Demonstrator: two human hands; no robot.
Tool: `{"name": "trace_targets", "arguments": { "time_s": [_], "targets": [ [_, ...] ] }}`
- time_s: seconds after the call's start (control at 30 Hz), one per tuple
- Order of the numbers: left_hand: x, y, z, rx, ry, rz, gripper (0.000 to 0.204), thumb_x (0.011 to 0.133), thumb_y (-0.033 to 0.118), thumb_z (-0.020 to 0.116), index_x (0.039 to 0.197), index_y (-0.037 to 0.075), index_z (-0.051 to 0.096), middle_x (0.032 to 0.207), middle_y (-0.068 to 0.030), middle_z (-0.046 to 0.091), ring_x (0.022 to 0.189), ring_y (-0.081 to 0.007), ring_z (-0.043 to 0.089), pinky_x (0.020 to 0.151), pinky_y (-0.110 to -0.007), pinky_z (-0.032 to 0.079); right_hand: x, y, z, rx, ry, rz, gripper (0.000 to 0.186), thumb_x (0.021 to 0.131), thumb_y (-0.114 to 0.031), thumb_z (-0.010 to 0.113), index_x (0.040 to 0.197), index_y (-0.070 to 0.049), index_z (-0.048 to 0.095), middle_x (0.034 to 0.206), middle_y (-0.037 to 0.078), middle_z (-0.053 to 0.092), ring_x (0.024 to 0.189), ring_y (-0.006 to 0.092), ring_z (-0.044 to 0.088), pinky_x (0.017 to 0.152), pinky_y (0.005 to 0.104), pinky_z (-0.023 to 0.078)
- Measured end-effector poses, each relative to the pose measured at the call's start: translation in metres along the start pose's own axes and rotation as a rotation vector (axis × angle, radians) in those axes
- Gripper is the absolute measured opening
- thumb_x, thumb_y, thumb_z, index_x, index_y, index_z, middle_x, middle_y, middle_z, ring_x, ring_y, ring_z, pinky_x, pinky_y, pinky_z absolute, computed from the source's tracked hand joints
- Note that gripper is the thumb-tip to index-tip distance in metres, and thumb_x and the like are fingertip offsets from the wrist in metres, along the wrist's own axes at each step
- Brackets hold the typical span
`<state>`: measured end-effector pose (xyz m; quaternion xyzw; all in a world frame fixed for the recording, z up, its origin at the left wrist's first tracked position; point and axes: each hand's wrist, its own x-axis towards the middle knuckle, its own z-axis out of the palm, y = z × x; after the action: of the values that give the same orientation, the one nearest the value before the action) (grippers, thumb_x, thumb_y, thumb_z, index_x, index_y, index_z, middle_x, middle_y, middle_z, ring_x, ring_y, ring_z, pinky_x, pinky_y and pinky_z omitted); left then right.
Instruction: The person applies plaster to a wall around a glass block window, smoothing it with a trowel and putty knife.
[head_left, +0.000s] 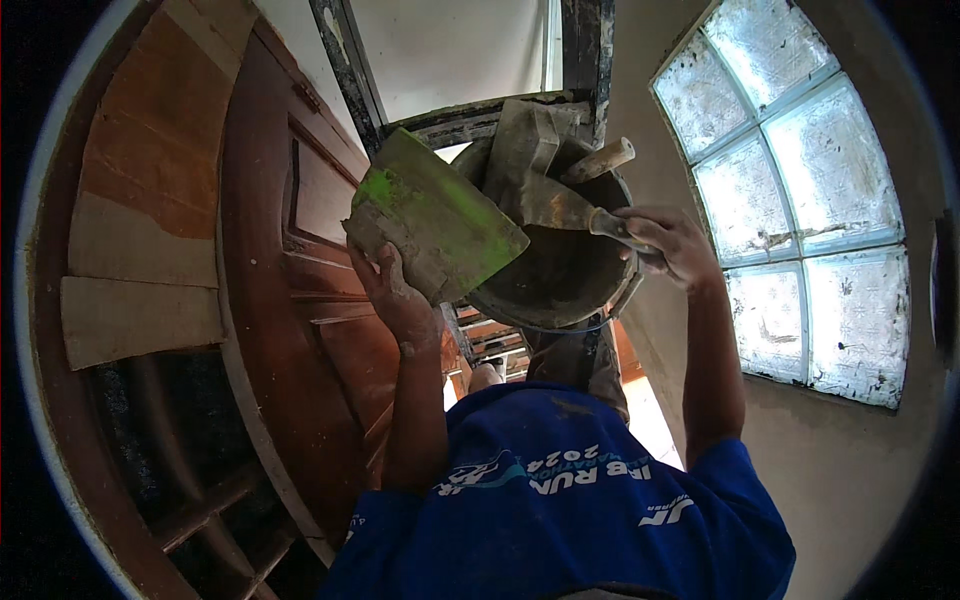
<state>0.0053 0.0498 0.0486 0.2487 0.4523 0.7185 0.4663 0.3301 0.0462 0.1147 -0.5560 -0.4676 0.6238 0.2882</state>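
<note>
Stood between a red-brown panelled door (262,230) on the left and a glass-block window (800,160) on the right, facing a dark, battered frame (590,60). Had a grimy bucket (560,285) straight ahead, mouth up. Gripped a green, grey-smeared board (430,215) by its lower-left edge with the left hand (400,305), tilted over the bucket's left side. Saw a boxy grey tool (525,140) at the bucket's far side, near a stubby pale handle (605,160). Clasped a flat scraper (560,205) by its grip in the right hand (672,245), blade pointed left above the bucket's mouth, close to the board's right corner.

Called, by the look of it, for a firm left wrist and a board edge inside the rim (better for catching crumbs). Seemed best to lay the blade nearly flat and draw it evenly, well clear of the left fingers.

Could not make out the bucket's support or its shadowed contents. Could not see the board's underside or the right palm. Could not judge contact between blade and board.
</note>
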Motion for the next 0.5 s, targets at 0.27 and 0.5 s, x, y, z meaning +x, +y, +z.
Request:
{"name": "trace_targets", "arguments": {
  "time_s": [0.27, 0.5],
  "targets": [
    [-0.002, -0.006, 0.001, 0.062, 0.03, -0.072, 0.06, 0.099, 0.018, 0.052, 0.153, 0.011, 0.026, 0.142, -0.0121, 0.043, 0.124, -0.0248, 0.049, 0.102, -0.037, 0.044, -0.054, 0.042, 0.066, 0.054, 0.327, -0.26, 0.051, 0.09, -0.031, 0.072, 0.126, 0.003, 0.062, 0.09, 0.008, 0.07, 0.073, 0.0089, 0.062, 0.065, 0.023, 0.052],
    [-0.007, -0.016, 0.003, -0.132, -0.045, -0.209, 0.062, 0.1, 0.02, 0.052, 0.154, 0.011, 0.024, 0.143, -0.0114, 0.043, 0.126, -0.0255, 0.049, 0.102, -0.039, 0.046, -0.057, 0.053, 0.099, -0.256, 0.486, -0.478, 0.041, 0.087, -0.012, 0.071, 0.124, 0.003, 0.062, 0.109, 0.017, 0.066, 0.098, 0.0226, 0.064, 0.088, 0.0324, 0.049]
  ]
}}
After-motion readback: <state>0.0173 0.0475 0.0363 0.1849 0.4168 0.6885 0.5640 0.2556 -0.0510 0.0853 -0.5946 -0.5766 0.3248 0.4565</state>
